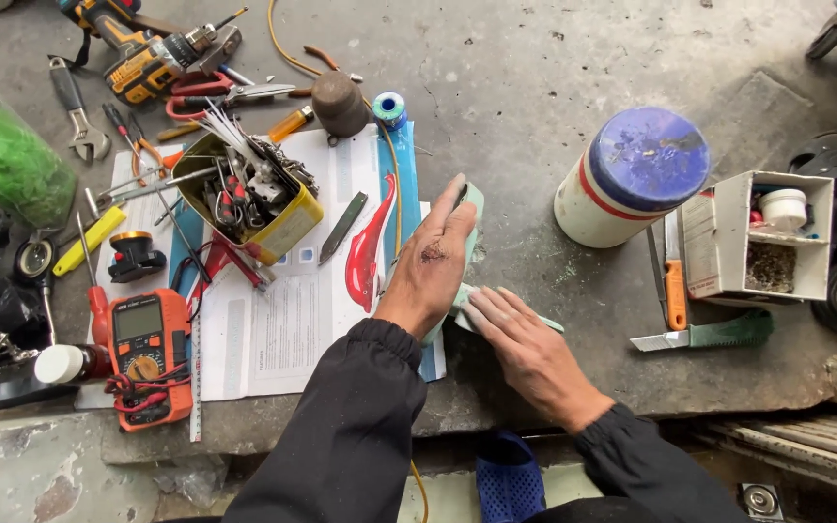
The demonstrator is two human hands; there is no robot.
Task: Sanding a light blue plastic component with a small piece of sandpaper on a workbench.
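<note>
Near the bench's front edge, both hands, left hand [430,260] and right hand [525,344], press a pale green sheet [464,291] with flat, together fingers; steady, even pressure seems wise.

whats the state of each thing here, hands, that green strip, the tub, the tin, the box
left hand: flat, pressing the pale green strip
right hand: flat on the strip's near end
white tub: upright, blue lid on
yellow tin: open, full of tools
white box: open, on its side
</note>
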